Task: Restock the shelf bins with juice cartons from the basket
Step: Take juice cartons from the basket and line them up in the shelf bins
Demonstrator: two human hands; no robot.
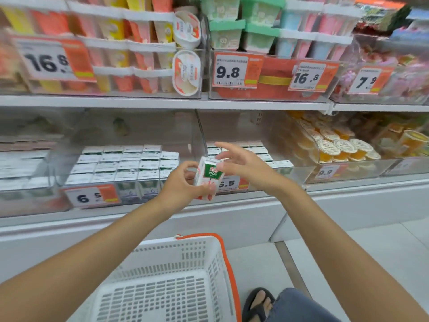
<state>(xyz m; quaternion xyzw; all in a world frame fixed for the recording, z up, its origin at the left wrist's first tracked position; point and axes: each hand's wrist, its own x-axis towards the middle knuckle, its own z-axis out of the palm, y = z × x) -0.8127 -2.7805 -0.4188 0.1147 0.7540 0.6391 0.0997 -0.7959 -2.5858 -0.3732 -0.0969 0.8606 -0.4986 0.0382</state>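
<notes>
Our left hand [183, 184] grips the juice carton [209, 176], bound for the far bin [294, 175]; our right hand [239, 163], fingers spread, hovers beside its top, probably to guide it.

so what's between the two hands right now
A juice carton, in the head view. The left hand grips its lower part; the right hand, fingers spread, is by its top corner, and I cannot tell if it touches.

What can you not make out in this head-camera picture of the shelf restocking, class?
Head view:
- Price tag: left part hidden by juice carton in left hand.
- Basket: near end cut off by bottom edge.
- Far-left cartons: labels blurred.
</notes>
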